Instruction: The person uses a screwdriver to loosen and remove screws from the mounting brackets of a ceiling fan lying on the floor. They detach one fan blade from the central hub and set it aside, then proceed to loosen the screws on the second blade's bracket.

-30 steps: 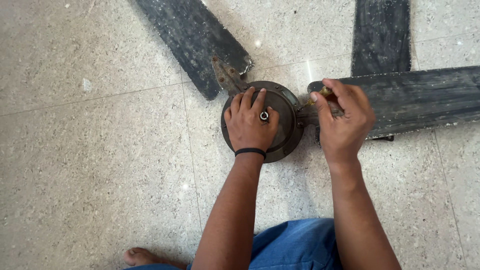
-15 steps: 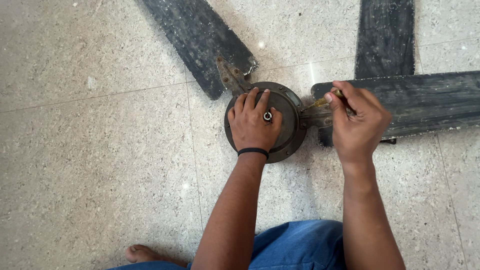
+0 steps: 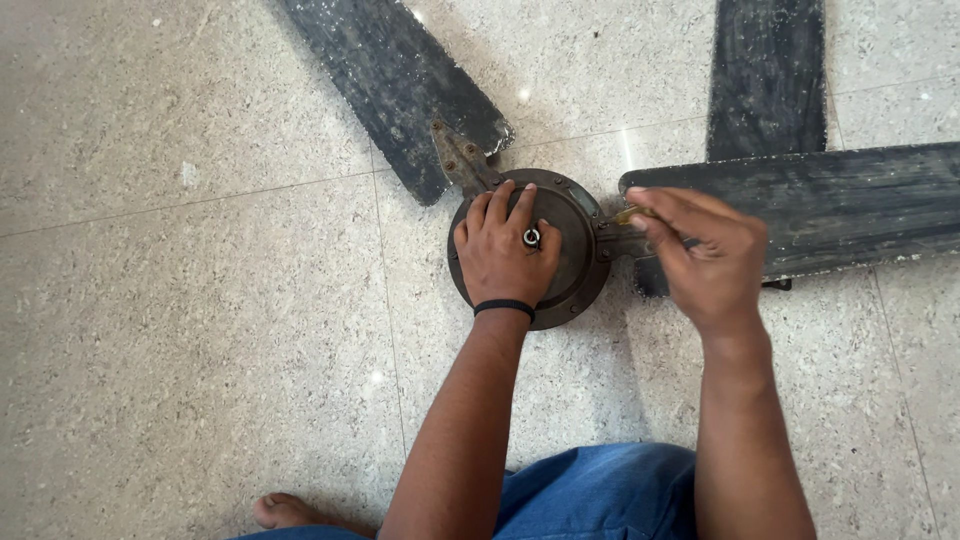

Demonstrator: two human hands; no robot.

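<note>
On the floor, the left hand presses flat, fingers spread, on the hub (heavy, stiff metal, probably). Right hand fingers pinch a screwdriver at the blade bracket.

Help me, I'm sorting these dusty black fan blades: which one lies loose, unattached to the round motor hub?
The upright dusty black blade at top right; no bracket joins it to the hub.
</note>
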